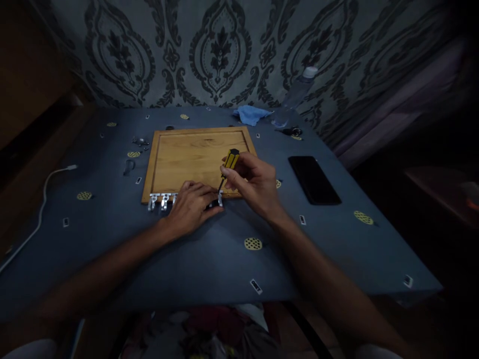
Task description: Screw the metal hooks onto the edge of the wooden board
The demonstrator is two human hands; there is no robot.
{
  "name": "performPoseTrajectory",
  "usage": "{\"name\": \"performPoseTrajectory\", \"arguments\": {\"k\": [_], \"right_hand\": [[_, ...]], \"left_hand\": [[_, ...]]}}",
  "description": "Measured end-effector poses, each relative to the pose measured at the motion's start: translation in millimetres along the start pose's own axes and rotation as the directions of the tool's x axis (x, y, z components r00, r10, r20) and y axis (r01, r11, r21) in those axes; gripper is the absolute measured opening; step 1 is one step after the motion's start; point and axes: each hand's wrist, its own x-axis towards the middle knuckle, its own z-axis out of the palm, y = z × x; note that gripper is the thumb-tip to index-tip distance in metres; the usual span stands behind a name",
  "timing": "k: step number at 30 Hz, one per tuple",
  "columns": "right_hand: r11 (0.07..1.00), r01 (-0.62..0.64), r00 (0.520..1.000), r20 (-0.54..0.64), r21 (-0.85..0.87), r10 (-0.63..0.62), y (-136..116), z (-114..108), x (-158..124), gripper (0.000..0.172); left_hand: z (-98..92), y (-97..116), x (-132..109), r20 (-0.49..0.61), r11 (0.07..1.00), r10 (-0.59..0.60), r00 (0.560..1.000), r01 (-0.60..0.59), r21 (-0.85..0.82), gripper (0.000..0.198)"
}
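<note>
A wooden board (194,154) with a raised rim lies on the blue-clothed table (209,259). Metal hooks (159,200) line its near edge. My right hand (254,184) is closed round a screwdriver with a yellow and black handle (230,160), its tip pointing down at a hook near the board's front edge. My left hand (192,207) lies over the hooks just left of the tip, fingers curled and pressing on one of them.
A black phone (313,179) lies right of the board. At the back stand a plastic bottle (295,94) and a blue cloth (250,114). Loose metal parts (139,142) sit left of the board; a white cable (41,204) runs along the left side.
</note>
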Motion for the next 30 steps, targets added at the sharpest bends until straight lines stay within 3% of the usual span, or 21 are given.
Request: {"name": "performPoseTrajectory", "arguments": {"k": [7, 30], "right_hand": [[0.999, 0.031, 0.986, -0.161, -0.007, -0.032, -0.7, 1.1, 0.0, 0.040], [1.000, -0.002, 0.999, -0.044, 0.011, 0.003, 2.2, 2.9, -0.7, 0.041]], "left_hand": [[0.2, -0.3, -0.6, -0.005, 1.000, 0.013, 1.000, -0.013, 0.001, 0.030], [1.8, -0.9, -0.9, -0.031, 1.000, 0.027, 0.999, -0.026, 0.012, 0.029]]}}
